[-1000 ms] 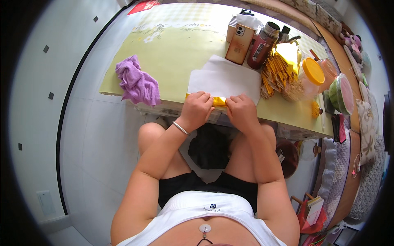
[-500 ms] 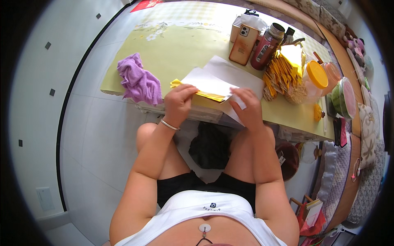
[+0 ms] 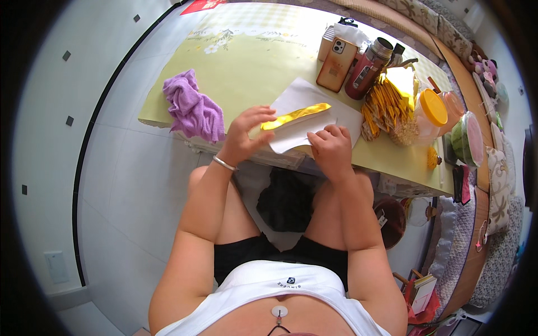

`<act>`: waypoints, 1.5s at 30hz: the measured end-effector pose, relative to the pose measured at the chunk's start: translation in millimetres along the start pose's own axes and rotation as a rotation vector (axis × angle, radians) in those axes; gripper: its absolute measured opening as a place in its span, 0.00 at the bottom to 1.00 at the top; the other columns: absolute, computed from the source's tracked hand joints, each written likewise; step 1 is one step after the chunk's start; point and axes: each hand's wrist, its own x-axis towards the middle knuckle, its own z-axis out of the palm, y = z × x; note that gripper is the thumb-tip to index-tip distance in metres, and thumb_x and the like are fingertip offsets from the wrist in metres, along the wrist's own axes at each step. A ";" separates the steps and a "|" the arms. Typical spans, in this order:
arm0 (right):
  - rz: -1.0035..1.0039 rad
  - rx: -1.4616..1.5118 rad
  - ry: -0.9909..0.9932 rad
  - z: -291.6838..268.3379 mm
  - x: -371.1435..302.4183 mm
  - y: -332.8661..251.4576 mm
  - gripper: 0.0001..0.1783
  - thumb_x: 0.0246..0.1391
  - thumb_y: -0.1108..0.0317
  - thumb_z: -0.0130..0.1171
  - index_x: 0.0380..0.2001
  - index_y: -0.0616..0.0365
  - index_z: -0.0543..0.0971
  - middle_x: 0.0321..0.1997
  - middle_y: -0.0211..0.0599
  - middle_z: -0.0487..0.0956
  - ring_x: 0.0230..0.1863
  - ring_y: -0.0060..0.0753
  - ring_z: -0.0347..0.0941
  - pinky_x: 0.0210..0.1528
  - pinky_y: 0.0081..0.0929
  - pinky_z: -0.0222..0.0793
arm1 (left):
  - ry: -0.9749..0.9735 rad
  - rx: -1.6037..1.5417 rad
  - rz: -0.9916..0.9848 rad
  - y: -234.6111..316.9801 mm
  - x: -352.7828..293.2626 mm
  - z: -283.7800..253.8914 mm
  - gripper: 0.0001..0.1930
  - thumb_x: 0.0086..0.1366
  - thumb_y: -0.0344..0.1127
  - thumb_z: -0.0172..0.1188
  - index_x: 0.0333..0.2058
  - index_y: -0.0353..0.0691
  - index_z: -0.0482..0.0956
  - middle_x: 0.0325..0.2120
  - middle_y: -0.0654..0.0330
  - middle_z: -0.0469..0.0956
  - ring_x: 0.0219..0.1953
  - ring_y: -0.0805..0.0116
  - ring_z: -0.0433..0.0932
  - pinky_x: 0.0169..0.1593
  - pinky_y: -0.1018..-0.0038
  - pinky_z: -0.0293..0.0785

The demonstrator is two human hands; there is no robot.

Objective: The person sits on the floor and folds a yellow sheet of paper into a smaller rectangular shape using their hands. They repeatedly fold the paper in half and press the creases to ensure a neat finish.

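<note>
A sheet of white paper (image 3: 305, 92) lies at the table's front edge, its near corner bent over the edge. On it rests a narrow folded yellow strip (image 3: 297, 116), shiny, slanting up to the right. My left hand (image 3: 247, 133) is open at the strip's left end, fingers above and thumb below; whether it touches the strip I cannot tell. My right hand (image 3: 332, 148) is closed at the paper's near right part, fingers curled over its edge and their undersides hidden. A thin dark sliver shows just above its knuckles, too small to name.
A purple cloth (image 3: 193, 109) lies at the left front edge. Behind the paper stand a phone (image 3: 337, 64) and a dark red flask (image 3: 367, 70). To the right are a bundle of yellow packets (image 3: 389, 98), a yellow-lidded jar (image 3: 432, 109) and a cut watermelon (image 3: 468, 137).
The yellow strip, earlier at the paper's front edge between both hands, now lies farther back on the sheet. My left hand has opened; my right hand has curled and come nearer me.
</note>
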 end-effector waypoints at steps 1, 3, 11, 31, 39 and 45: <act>0.023 -0.055 -0.003 1.0 -1.4 -2.2 0.07 0.42 0.71 0.64 0.29 0.49 0.84 0.26 0.23 0.80 0.38 0.31 0.74 0.47 0.33 0.66 | -0.033 0.143 0.102 12.5 -1.6 1.9 0.23 0.58 0.42 0.68 0.49 0.36 0.81 0.54 0.51 0.79 0.63 0.56 0.72 0.69 0.58 0.58; 0.037 -0.070 -0.047 2.4 0.5 -8.5 0.05 0.42 0.70 0.65 0.27 0.48 0.84 0.25 0.22 0.79 0.36 0.30 0.73 0.44 0.33 0.65 | -0.096 0.306 0.144 29.3 -8.3 15.2 0.31 0.53 0.48 0.72 0.54 0.38 0.78 0.54 0.52 0.78 0.59 0.51 0.74 0.68 0.55 0.61; 0.075 0.170 -0.121 -10.0 5.2 4.9 0.06 0.41 0.66 0.72 0.23 0.50 0.83 0.40 0.29 0.83 0.55 0.41 0.74 0.60 0.49 0.63 | -0.076 0.178 0.000 6.2 -16.8 27.5 0.07 0.53 0.23 0.67 0.32 0.32 0.80 0.55 0.46 0.77 0.55 0.50 0.76 0.59 0.62 0.71; 0.660 0.238 -0.139 41.8 17.7 36.4 0.13 0.48 0.59 0.69 0.25 0.59 0.82 0.36 0.38 0.79 0.43 0.46 0.74 0.44 0.40 0.72 | 0.330 0.657 -0.333 -24.0 -1.7 30.2 0.09 0.53 0.32 0.67 0.23 0.34 0.78 0.34 0.53 0.77 0.42 0.52 0.74 0.47 0.61 0.72; 0.697 0.126 -0.147 47.2 25.6 25.3 0.12 0.50 0.57 0.70 0.28 0.53 0.82 0.36 0.35 0.77 0.42 0.44 0.75 0.41 0.43 0.73 | 0.325 0.810 -0.181 0.2 0.9 28.9 0.15 0.52 0.27 0.61 0.41 0.33 0.78 0.44 0.49 0.77 0.52 0.47 0.72 0.58 0.56 0.68; 0.681 0.108 -0.162 52.8 28.5 18.0 0.12 0.50 0.56 0.70 0.29 0.52 0.82 0.36 0.35 0.76 0.42 0.43 0.75 0.40 0.42 0.74 | -0.163 0.659 0.040 -4.2 -12.6 50.2 0.29 0.61 0.35 0.61 0.61 0.35 0.70 0.64 0.46 0.67 0.68 0.48 0.63 0.68 0.52 0.60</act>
